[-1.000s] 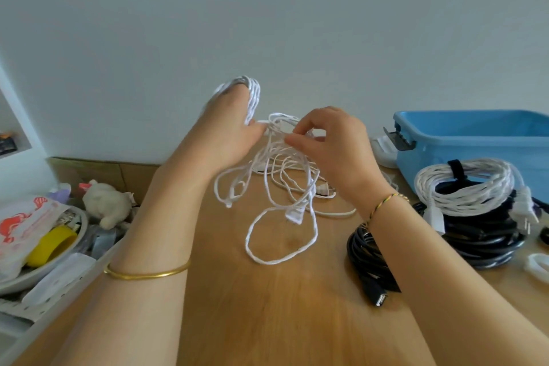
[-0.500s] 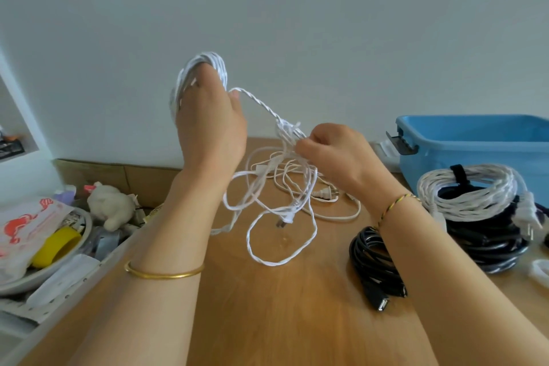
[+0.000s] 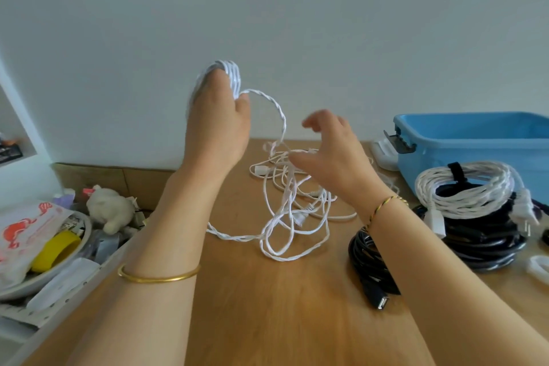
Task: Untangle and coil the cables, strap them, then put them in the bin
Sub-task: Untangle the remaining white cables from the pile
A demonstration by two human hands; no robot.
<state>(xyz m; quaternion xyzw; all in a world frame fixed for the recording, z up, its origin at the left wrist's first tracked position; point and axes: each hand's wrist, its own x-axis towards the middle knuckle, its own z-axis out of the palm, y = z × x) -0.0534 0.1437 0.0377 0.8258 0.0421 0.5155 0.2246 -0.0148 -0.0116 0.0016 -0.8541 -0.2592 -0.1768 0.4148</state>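
My left hand is raised above the wooden table and grips several loops of a white twisted cable wound round its fingers. From that coil a strand arcs down into a loose white tangle lying on the table. My right hand hovers over the tangle with fingers spread, its index fingertip beside a strand. A blue bin stands at the right. In front of it a strapped white coil rests on a black coil.
A black cable with a USB end lies under my right forearm. A small white loop sits at the right edge. Off the table's left side is a tray with a yellow tape roll, a plush toy and packets.
My left hand lifted the wound coil higher. My right hand pinched a strand at the tangle's top, then let it go and spread its fingers.
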